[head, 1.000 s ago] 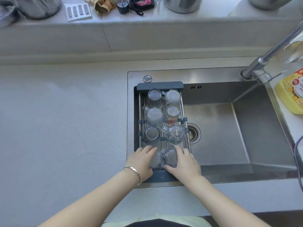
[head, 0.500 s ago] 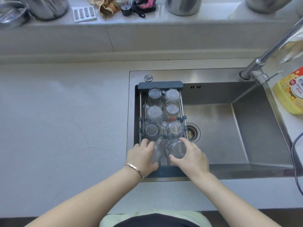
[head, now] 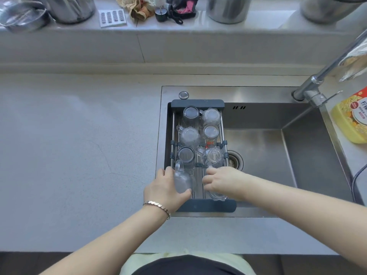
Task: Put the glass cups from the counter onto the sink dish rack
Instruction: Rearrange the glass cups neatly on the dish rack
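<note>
A dark-framed dish rack (head: 197, 103) spans the left end of the steel sink (head: 258, 147). Several clear glass cups (head: 190, 136) stand upside down in its far and middle rows. At the rack's near end my left hand (head: 164, 190) grips a handled glass cup (head: 181, 180), tilted with the handle pointing away from me. My right hand (head: 224, 180) is closed over another glass cup (head: 217, 195) at the near right corner of the rack; most of that cup is hidden under my fingers.
Grey counter (head: 79, 145) stretches to the left of the sink. A faucet (head: 317, 84) rises at the back right beside a yellow detergent bottle (head: 351, 118). Metal pots, a cloth and small items line the back ledge (head: 178, 26). The drain (head: 235, 160) lies right of the rack.
Both hands have shifted apart at the rack's near end. The left cup has tilted and slid left. My right hand has turned over the right cup, lowering it toward the near corner.
</note>
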The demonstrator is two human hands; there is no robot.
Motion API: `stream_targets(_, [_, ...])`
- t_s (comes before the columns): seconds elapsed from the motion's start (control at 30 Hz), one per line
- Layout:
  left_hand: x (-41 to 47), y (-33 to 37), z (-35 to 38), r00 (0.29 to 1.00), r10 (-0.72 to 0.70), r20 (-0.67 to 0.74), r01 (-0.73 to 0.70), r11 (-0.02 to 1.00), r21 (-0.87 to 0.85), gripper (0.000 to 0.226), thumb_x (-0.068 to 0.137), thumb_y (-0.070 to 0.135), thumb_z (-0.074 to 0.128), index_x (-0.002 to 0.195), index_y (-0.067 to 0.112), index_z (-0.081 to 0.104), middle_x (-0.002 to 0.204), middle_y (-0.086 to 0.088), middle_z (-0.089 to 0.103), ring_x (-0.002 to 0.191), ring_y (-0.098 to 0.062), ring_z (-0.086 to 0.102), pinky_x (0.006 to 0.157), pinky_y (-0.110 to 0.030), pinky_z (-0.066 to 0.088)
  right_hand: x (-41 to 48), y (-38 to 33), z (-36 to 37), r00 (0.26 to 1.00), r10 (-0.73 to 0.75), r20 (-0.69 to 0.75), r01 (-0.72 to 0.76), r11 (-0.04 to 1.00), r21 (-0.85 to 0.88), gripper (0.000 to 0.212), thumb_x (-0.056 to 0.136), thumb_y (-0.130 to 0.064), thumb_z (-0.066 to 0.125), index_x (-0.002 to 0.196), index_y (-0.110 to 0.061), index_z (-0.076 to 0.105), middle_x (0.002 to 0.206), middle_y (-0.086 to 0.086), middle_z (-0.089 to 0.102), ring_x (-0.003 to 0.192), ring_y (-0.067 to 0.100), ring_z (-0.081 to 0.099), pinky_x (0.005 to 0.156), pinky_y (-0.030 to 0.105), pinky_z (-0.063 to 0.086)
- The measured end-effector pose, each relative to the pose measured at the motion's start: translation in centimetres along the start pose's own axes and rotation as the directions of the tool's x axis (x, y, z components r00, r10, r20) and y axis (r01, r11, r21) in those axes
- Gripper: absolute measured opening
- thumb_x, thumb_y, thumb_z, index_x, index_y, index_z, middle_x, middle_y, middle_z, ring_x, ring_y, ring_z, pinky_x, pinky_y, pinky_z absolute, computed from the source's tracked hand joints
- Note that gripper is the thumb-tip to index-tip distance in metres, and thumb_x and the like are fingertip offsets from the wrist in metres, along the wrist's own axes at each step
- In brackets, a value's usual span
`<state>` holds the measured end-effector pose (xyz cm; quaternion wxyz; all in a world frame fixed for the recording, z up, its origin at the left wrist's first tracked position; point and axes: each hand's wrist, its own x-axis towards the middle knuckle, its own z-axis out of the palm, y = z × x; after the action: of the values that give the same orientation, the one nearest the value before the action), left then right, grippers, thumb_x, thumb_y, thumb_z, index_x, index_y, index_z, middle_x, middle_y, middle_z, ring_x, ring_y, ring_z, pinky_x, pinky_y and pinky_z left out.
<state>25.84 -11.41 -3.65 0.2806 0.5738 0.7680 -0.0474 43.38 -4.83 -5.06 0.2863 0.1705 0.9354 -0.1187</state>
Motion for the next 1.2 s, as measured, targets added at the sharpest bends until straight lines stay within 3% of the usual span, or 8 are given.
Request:
stream_targets(0.27, [-0.2, 0.0, 0.3, 0.999, -0.048, 0.007, 0.048, 0.998, -0.035, 0.059, 0.075, 0.056, 0.059, 0.118, 0.019, 0.043, 0.120, -0.003, 0.050, 0.101, -0.026, 0.061, 0.078, -0.032, 0.049, 3.0, 1.2, 0.2, 0.970, -0.123, 0.212, 0.145, 0.985, -0.091, 0.038, 0.085, 0.002, 0.054, 0.121, -0.009, 0.052, 0.129, 0.008, 0.050, 0.123, 0.028, 0.038, 0.074, 0.037, 0.046])
stream_targets(0.43, [-0.2, -0.1, 0.4, 0.999, -0.053, 0.005, 0.053, 0.997, -0.051, 0.058, 0.076, 0.055, 0.060, 0.118, 0.019, 0.043, 0.120, -0.003, 0.049, 0.101, -0.027, 0.061, 0.077, -0.033, 0.049, 2.2, 1.5, 2.8, 0.990, -0.138, -0.041, 0.141, 0.988, 0.064, 0.040, 0.080, 0.007, 0.056, 0.118, -0.006, 0.056, 0.131, 0.014, 0.053, 0.127, 0.030, 0.044, 0.091, 0.045, 0.050])
stream_targets(0.53, [-0.2, -0.1, 0.5, 0.999, -0.047, -0.003, 0.047, 0.998, -0.043, 0.059, 0.075, 0.056, 0.060, 0.118, 0.019, 0.043, 0.120, -0.003, 0.050, 0.102, -0.027, 0.061, 0.078, -0.033, 0.049, 0.7, 0.3, 4.2, 0.911, 0.260, -0.321, -0.130, 0.918, 0.376, 0.061, 0.058, 0.006, 0.069, 0.115, -0.010, 0.059, 0.119, 0.013, 0.061, 0.112, 0.033, 0.056, 0.088, 0.042, 0.054])
stream_targets(0.6, [-0.2, -0.1, 0.6, 0.999, -0.052, -0.006, 0.051, 0.998, -0.045, 0.059, 0.075, 0.056, 0.060, 0.117, 0.019, 0.043, 0.120, -0.003, 0.050, 0.102, -0.027, 0.061, 0.079, -0.033, 0.050, 0.3, -1.3, 4.6, 0.771, 0.610, -0.182, -0.374, 0.666, 0.645, 0.065, 0.072, -0.018, 0.065, 0.132, -0.013, 0.042, 0.127, 0.010, 0.049, 0.120, 0.029, 0.045, 0.099, 0.039, 0.044])
stream_targets(0.7, [-0.2, 0.1, 0.6, 0.998, -0.060, -0.007, 0.060, 0.997, -0.051, 0.058, 0.075, 0.056, 0.060, 0.116, 0.018, 0.043, 0.120, -0.003, 0.050, 0.102, -0.028, 0.061, 0.079, -0.034, 0.050, 1.2, -2.9, 5.3, 0.661, 0.749, 0.043, -0.566, 0.460, 0.684, 0.078, 0.073, -0.049, 0.066, 0.136, -0.018, 0.032, 0.131, 0.007, 0.043, 0.126, 0.025, 0.041, 0.102, 0.037, 0.039])
stream_targets(0.87, [-0.3, 0.2, 0.5, 0.998, -0.058, 0.007, 0.058, 0.997, -0.057, 0.057, 0.075, 0.055, 0.060, 0.114, 0.017, 0.043, 0.119, -0.003, 0.050, 0.101, -0.028, 0.061, 0.079, -0.036, 0.050, 2.2, -3.1, 5.7, 0.589, 0.808, 0.000, -0.593, 0.432, 0.680, 0.075, 0.073, -0.043, 0.068, 0.136, -0.019, 0.035, 0.128, 0.007, 0.048, 0.123, 0.025, 0.046, 0.102, 0.035, 0.037])
stream_targets(1.1, [-0.3, 0.4, 0.2, 0.998, -0.062, 0.021, 0.063, 0.997, -0.051, 0.057, 0.076, 0.056, 0.059, 0.114, 0.017, 0.043, 0.120, -0.002, 0.049, 0.100, -0.027, 0.061, 0.077, -0.034, 0.050, 0.9, -1.8, 4.7, 0.698, 0.715, -0.037, -0.598, 0.610, 0.520, 0.080, 0.076, -0.035, 0.067, 0.142, -0.017, 0.026, 0.134, 0.006, 0.041, 0.127, 0.025, 0.036, 0.107, 0.035, 0.029])
stream_targets(1.2, [-0.3, 0.7, 0.0, 0.994, -0.106, 0.033, 0.109, 0.989, -0.102, 0.055, 0.074, 0.055, 0.060, 0.111, 0.017, 0.044, 0.118, -0.003, 0.050, 0.102, -0.028, 0.061, 0.079, -0.034, 0.047, 0.4, -3.4, 3.4, 0.681, 0.717, -0.151, -0.476, 0.590, 0.652, 0.089, 0.072, -0.035, 0.069, 0.144, -0.018, 0.020, 0.138, 0.005, 0.034, 0.129, 0.024, 0.031, 0.109, 0.033, 0.025])
